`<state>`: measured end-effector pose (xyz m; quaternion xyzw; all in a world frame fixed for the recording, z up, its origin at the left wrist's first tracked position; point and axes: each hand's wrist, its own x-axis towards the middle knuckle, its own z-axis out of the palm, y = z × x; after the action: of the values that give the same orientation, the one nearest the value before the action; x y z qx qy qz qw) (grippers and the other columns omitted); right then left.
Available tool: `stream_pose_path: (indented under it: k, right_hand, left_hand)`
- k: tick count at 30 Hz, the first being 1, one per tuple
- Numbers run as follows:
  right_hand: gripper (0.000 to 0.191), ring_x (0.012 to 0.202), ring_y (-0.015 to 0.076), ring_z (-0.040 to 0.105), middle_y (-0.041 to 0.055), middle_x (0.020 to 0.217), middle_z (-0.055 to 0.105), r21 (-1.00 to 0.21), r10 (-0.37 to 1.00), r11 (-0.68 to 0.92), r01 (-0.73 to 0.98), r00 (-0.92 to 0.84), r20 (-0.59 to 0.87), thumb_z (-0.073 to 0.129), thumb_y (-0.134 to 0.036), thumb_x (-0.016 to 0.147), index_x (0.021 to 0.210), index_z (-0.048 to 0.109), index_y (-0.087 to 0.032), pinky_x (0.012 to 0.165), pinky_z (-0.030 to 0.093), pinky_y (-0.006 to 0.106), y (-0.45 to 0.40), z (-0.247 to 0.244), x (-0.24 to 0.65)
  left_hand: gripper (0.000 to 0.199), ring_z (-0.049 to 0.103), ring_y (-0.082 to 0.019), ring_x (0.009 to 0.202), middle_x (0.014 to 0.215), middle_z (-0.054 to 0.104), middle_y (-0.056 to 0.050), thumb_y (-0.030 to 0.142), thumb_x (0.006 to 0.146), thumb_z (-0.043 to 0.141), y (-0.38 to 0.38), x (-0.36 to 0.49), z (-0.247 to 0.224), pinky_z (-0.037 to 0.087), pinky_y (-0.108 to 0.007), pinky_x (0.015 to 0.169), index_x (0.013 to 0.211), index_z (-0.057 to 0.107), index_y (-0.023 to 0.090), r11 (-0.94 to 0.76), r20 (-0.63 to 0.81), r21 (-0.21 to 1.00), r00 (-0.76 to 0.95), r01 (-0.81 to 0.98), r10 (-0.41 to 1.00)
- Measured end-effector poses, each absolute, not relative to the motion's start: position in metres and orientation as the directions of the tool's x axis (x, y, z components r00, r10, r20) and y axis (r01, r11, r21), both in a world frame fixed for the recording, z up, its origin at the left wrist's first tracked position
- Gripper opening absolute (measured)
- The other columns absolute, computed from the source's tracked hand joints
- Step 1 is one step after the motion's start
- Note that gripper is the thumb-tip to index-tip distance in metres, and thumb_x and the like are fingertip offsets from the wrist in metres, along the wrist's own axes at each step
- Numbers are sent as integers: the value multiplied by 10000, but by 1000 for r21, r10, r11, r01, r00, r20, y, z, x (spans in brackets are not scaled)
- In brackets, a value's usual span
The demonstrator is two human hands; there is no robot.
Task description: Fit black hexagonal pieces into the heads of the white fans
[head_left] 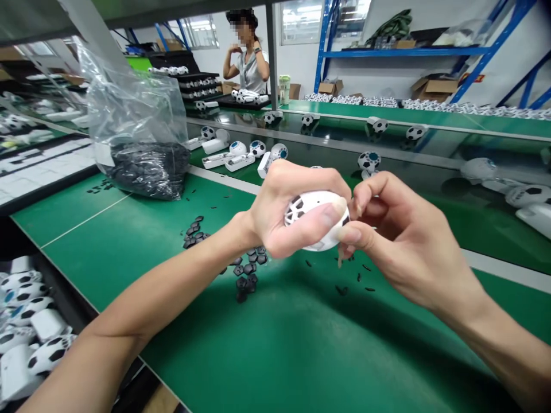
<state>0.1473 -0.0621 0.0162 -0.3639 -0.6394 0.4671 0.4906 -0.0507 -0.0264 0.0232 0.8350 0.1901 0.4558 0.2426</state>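
A white ball with black patches (pixel 321 198), patterned like a football, is in my left hand (pixel 297 212), whose fingers wrap over its top and whose thumb lies across its front. My right hand (pixel 396 229) is at the ball's right side, thumb and fingertips pinched together against its edge. Whatever sits between those fingertips is too small or hidden to name. Below the hands, on the green table (pixel 275 355), lie black pentagonal pieces (pixel 247 269) and thin black slivers (pixel 342 291).
A clear bag of black pieces (pixel 148 169) stands at the back left. Football-patterned units (pixel 239 155) lie behind the hands and along a dark conveyor (pixel 336 137). More units fill a container (pixel 32 321) at the lower left. A person (pixel 249 63) is across the line.
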Motion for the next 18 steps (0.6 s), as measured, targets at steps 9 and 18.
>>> stream_pose_path:
  k: [9, 18]
  right_hand:
    - [318, 690, 197, 724, 26, 776, 774, -708, 823, 547, 447, -443, 356, 685, -476, 1071, 876, 705, -227, 659, 502, 313, -27, -27, 112]
    - [218, 1011, 266, 774, 80, 1072, 834, -103, 651, 744, 660, -751, -112, 628, -266, 1101, 1109, 843, -228, 656, 389, 313, -20, -34, 57]
  left_hand:
    - [637, 583, -128, 602, 668, 573, 4, 745, 1053, 499, 61, -55, -3, 473, -285, 544, 764, 604, 186, -644, 643, 762, 38, 68, 765]
    - [535, 541, -161, 601, 681, 521, -16, 571, 1021, 690, 94, -76, -26, 504, -380, 658, 690, 492, 200, -287, 287, 958, -15, 2, 958]
